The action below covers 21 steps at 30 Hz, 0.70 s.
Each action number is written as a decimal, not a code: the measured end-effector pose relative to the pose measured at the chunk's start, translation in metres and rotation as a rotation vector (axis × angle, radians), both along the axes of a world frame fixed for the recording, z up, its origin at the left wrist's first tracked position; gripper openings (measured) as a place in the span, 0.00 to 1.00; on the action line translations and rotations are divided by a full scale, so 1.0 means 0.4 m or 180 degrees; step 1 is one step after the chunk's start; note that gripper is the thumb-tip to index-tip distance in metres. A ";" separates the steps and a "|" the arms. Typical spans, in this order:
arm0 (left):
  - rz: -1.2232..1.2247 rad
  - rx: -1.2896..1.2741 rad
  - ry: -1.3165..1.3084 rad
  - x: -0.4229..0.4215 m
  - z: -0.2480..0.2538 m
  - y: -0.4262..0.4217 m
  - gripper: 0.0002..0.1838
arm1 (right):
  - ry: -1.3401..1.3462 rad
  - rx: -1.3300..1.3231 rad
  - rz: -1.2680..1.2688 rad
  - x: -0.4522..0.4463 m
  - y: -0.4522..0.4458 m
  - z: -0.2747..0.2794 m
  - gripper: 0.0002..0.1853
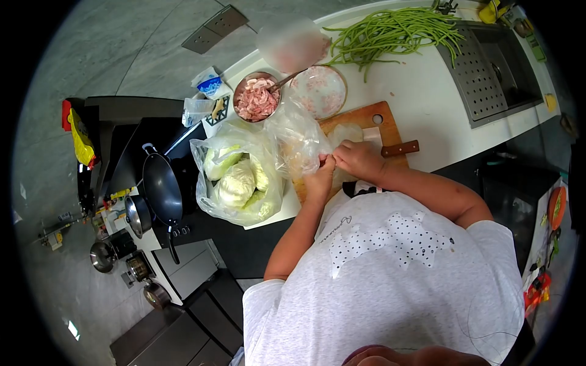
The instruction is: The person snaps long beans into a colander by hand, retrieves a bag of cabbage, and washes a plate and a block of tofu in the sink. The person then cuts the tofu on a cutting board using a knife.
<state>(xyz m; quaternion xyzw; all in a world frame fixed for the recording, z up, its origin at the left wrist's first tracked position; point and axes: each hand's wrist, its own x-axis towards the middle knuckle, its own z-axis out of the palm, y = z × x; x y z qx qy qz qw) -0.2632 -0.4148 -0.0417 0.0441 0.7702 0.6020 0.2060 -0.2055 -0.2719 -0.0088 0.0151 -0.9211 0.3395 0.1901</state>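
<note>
My left hand (320,178) and my right hand (359,160) are close together in front of my chest, over a wooden cutting board (349,116). Their fingertips are pinched on a thin clear plastic bag (299,137), which spreads out to the left over the board's edge. Pale, see-through material (345,132), perhaps more of the bag, lies beyond my right hand. Near that hand rests a knife (400,148) with a brown handle, its blade partly hidden. Left of my left hand, a larger open plastic bag (276,201) holds several pale green cabbages (237,184).
A metal bowl of cut raw meat (256,100) stands behind the bags, beside a patterned plate (318,91). Long green beans (390,36) lie at the back, near the sink (497,67). A dark wok (162,183) sits on the stove at left.
</note>
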 end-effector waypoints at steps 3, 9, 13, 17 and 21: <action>-0.0136 0.0052 -0.0010 -0.013 0.017 0.007 0.04 | -0.0020 0.0266 -0.0084 -0.003 0.000 0.009 0.08; 0.0006 0.0478 -0.0846 -0.005 0.035 0.012 0.05 | 0.0075 -0.0114 -0.0148 -0.013 0.008 0.002 0.07; 0.0127 0.0497 -0.1055 0.008 0.036 0.005 0.05 | 0.0125 -0.0360 -0.0120 -0.006 0.009 -0.008 0.07; -0.0082 0.0160 -0.0748 -0.001 0.019 -0.001 0.04 | 0.0098 -0.0215 -0.0050 -0.008 0.005 -0.012 0.07; 0.0067 0.0530 -0.0542 0.004 -0.038 -0.005 0.04 | 0.0102 0.0122 -0.0001 -0.007 0.003 -0.021 0.07</action>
